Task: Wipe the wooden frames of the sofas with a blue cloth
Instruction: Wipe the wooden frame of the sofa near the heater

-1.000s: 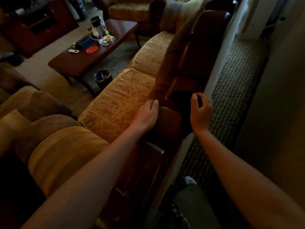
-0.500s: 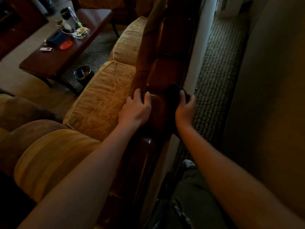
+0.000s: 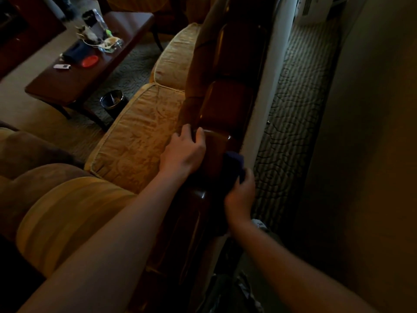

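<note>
Cloth (image 3: 234, 164) is sitting bunched on the rear edge of the sofa's wooden frame (image 3: 223, 105), dark blue and almost lost in the gloom. The right hand (image 3: 240, 195) is clamping it, fingers curling round the wad and pressing it against the glossy top rail, just beside the pale wall strip behind the sofa. The left hand (image 3: 184, 152) is bracing on the rail's front edge, fingers bent over the wood above the gold seat cushion (image 3: 137, 132), gripping nothing loose.

Soft and light, that cloth looks likely to fold and slip on such polished wood, so bunching it in the palm seems the sound hold. The frame looks rigid and heavy, probably taking firm pressure without shifting. Most of the rail, running away up the view, is probably awaiting its wipe.
</note>
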Available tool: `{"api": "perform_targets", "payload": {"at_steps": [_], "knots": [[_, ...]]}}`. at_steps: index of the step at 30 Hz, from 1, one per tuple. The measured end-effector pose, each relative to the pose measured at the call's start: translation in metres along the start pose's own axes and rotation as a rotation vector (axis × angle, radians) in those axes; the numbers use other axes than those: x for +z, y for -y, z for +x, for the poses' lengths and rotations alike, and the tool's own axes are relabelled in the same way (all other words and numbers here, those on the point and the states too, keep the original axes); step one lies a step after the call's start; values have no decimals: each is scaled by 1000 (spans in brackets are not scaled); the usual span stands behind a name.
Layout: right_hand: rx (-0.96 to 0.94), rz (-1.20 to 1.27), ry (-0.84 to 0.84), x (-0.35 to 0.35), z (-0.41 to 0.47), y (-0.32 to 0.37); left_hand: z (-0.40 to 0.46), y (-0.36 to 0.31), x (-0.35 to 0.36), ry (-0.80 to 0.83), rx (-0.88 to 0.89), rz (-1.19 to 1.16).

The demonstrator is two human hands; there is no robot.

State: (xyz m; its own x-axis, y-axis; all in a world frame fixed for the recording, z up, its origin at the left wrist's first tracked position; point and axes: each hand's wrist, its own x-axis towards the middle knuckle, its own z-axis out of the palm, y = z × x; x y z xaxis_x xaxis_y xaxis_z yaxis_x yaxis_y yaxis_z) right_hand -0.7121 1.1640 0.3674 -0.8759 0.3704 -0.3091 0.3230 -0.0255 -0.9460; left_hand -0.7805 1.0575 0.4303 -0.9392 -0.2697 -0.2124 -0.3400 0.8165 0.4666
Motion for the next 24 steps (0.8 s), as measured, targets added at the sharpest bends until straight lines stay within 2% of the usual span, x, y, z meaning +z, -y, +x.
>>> {"api": "perform_targets", "payload": {"at_steps": [3,8,11,14,16,18,21,24], "knots": [[206,-70,-37,7,77,20,1,1,0,-3,7,2],[262,-71,-123,17,151,57,1,1,0,-5,19,3],[225,-80,-103,11,117,54,1,1,0,-14,23,6],[160,4,-43,1,39,26,1,0,0,-19,21,6],[25,49,-50,-3,-12,10,-1,-1,0,-9,11,7],[-198,28,-64,-3,-35,9,-1,-1,-2,5,5,5],[-595,-332,-97,-1,-13,36,5,2,-3,53,1,-103],[-834,-777,-12,13,36,80,6,6,-15,88,-119,-583]]}}
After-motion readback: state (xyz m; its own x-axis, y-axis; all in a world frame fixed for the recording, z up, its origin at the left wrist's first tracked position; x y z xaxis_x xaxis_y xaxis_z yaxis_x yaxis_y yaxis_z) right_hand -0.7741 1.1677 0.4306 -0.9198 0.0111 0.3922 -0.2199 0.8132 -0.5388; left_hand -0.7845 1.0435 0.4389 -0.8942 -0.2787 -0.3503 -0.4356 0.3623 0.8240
